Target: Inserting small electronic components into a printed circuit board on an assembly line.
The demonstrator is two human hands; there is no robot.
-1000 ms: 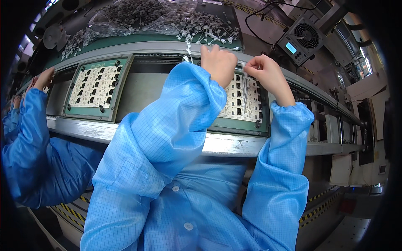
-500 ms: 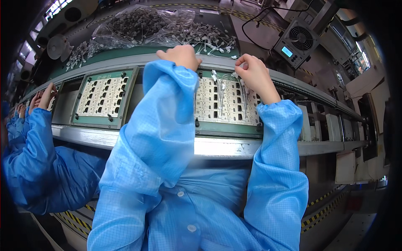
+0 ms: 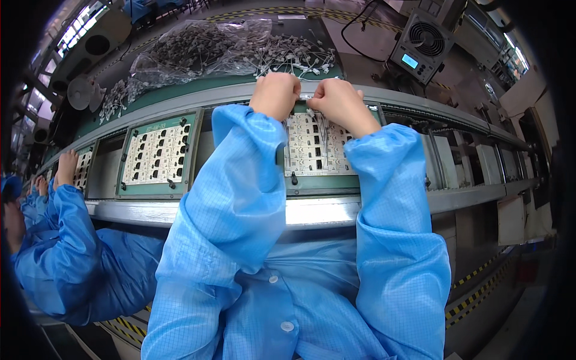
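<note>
My left hand (image 3: 276, 96) and my right hand (image 3: 343, 105) are close together above the far edge of a circuit-board panel (image 3: 306, 157) in a green frame. Both hands are closed, thumb and fingers pinched. Whatever is between their fingertips is too small and hidden to name. Thin white cables (image 3: 324, 141) lie across the panel, running down from beneath my right hand. A small white connector (image 3: 310, 112) shows just under the right fingertips. Black parts stand in columns on the pale boards. My right hand and sleeve cover the panel's upper right.
A second framed panel (image 3: 155, 155) sits to the left on the metal rail line (image 3: 324, 211). Beyond the rail, a plastic bag (image 3: 198, 48) and loose white-ended cables (image 3: 294, 54) lie heaped on a green surface. A fan-fronted box (image 3: 422, 45) stands far right. A co-worker's blue sleeve (image 3: 72, 225) reaches in from the left.
My right hand has moved left and my left hand slightly right and down, so their fingertips are now nearly together. The left fingers now pinch. The view has shifted slightly.
</note>
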